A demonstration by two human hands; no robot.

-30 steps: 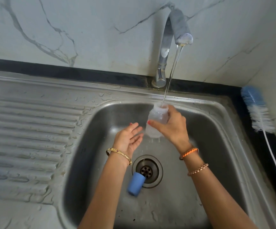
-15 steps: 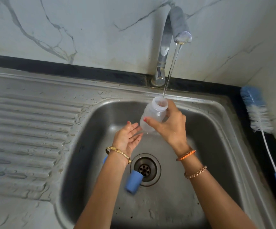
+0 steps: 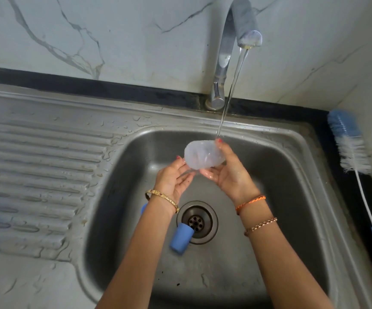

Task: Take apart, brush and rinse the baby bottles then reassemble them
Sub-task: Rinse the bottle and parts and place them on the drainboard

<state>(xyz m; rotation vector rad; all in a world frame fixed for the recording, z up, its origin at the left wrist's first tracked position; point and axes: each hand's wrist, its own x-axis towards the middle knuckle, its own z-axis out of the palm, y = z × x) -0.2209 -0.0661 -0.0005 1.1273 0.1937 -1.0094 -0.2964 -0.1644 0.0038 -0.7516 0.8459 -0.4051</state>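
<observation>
A translucent baby bottle [image 3: 203, 156], blurred by motion, lies on its side over the steel sink [image 3: 292, 166], just below the thin stream from the tap [image 3: 236, 41]. My right hand [image 3: 229, 175] grips it from the right, with fingers curled round it. My left hand [image 3: 174, 179] is held palm up just left of and below the bottle, fingers relaxed, with its fingertips close to the bottle's base. A blue cap [image 3: 181, 240] lies on the sink floor next to the drain [image 3: 197, 221]. Another blue part [image 3: 144, 208] peeks out behind my left wrist.
A long bottle brush [image 3: 350, 152] with blue and white bristles and a blue handle lies on the dark counter strip right of the sink. A ridged, wet draining board [image 3: 35, 170] stretches to the left. The marble wall stands behind the tap.
The bottle has been tipped from upright under the stream onto its side. My left hand has risen closer to its base.
</observation>
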